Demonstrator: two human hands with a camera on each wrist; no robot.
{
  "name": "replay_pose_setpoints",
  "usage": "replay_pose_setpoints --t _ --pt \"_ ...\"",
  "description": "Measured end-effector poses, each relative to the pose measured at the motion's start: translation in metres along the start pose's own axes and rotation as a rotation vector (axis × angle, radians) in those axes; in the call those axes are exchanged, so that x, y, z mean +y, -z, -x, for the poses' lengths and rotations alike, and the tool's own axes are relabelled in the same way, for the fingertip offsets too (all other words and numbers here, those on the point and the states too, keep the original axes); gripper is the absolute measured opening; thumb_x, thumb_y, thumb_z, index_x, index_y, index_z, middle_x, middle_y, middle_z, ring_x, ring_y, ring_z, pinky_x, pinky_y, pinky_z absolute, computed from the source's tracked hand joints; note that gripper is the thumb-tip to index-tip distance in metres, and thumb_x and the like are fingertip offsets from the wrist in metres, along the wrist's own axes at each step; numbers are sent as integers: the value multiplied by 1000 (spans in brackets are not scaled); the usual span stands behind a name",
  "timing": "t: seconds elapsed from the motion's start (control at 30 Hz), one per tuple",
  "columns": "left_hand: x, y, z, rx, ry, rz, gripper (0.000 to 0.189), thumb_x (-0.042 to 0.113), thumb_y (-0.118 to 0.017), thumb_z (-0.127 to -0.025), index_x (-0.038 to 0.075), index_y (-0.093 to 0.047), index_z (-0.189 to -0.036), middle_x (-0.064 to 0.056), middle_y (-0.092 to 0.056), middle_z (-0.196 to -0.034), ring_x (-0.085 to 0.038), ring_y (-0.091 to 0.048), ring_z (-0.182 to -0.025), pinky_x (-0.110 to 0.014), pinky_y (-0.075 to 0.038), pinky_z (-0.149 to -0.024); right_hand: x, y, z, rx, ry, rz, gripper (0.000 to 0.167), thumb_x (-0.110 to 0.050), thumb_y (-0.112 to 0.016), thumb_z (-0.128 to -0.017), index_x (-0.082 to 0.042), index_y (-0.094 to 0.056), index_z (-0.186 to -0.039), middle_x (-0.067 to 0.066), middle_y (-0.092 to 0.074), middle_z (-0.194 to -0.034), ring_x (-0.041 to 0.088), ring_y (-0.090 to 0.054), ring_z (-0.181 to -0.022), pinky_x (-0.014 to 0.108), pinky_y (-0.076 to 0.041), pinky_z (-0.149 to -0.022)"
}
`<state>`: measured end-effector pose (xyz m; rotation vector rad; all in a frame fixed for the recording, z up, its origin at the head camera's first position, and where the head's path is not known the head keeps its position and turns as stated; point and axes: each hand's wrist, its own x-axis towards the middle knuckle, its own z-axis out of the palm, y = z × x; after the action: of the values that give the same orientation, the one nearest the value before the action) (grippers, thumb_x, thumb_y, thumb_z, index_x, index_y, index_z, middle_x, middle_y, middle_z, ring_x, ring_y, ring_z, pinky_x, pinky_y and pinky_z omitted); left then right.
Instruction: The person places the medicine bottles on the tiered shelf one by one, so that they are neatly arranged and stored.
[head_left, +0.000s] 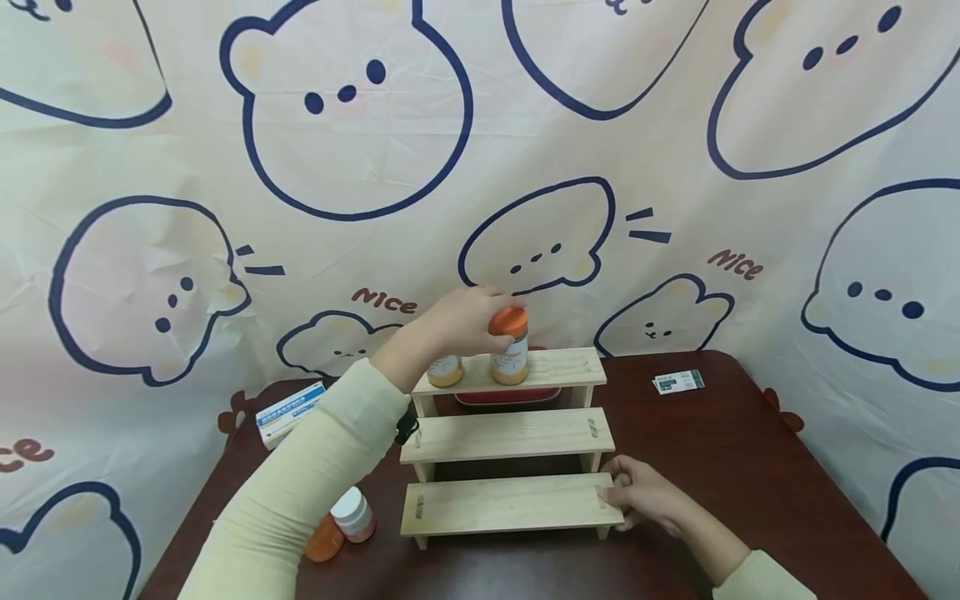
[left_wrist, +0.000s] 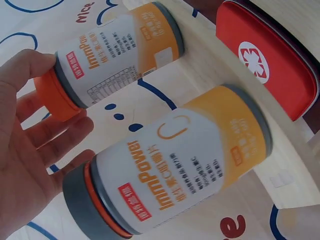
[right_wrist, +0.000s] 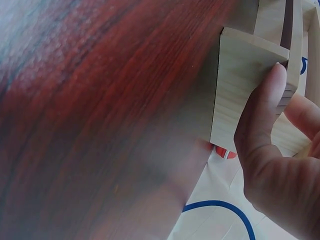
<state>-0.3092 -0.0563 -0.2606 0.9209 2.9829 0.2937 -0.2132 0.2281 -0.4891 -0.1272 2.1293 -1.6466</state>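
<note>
On the top tier of a three-tier wooden rack [head_left: 510, 439] stands a vitamin bottle [head_left: 510, 360] with an orange lid and a white and yellow label. My left hand [head_left: 467, 323] grips its lid between thumb and fingers. Beside it on the same tier is a second vitamin bottle [left_wrist: 172, 162] with a dark grey lid; my forearm and hand partly hide it in the head view. Low at the rack's right end, my right hand [head_left: 643, 496] holds the end of the bottom tier, its thumb [right_wrist: 262, 105] against the wood.
A red zip case [left_wrist: 265, 60] with a white emblem lies behind the rack. Left of the rack are a white-lidded jar [head_left: 352, 512], an orange round item [head_left: 325, 540] and a blue and white box [head_left: 288, 412]. Small printed cards [head_left: 678, 382] lie at the back right.
</note>
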Motion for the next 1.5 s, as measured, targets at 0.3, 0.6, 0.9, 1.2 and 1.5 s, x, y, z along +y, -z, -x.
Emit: replay_pose_setpoints --t 0.3,0.6,0.9,1.2,1.5 --pt "-4 16 15 92 -70 9 55 41 -63 -87 26 -48 -138 -1 -43 -143 -23 -41 -128 -41 -41 -101 2 -2 -1 -21 -10 -6 43 -11 -65 -86 11 -42 -115 10 -52 -77 19 -61 -63 35 -55 -53" --pt "-19 36 41 162 -63 131 47 35 -62 -90 25 -52 -134 -1 -44 -142 -22 -35 -133 -46 -35 -105 -1 6 -2 -56 1 -13 45 -13 -65 -86 10 -40 -115 10 -54 -77 19 -63 -65 36 -56 -56" --pt "-46 38 63 213 -36 122 44 32 -63 -90 20 -55 -132 -4 -48 -139 -24 -38 -132 -46 -35 -105 0 4 -1 -57 2 -28 44 -13 -64 -87 11 -39 -115 10 -54 -78 20 -63 -66 35 -56 -55" --pt "-74 37 86 316 -41 226 42 27 -64 -89 15 -56 -129 -7 -50 -136 -25 -50 -114 -43 -47 -91 1 4 1 -25 -2 -2 43 -12 -63 -88 11 -40 -115 10 -54 -78 19 -62 -65 36 -56 -56" --pt "-99 29 121 236 39 279 46 29 -59 -92 12 -51 -135 -12 -49 -136 -32 -44 -124 -56 -39 -97 -1 2 0 -44 -10 -9 43 -12 -61 -89 11 -38 -116 10 -54 -79 19 -62 -66 36 -56 -55"
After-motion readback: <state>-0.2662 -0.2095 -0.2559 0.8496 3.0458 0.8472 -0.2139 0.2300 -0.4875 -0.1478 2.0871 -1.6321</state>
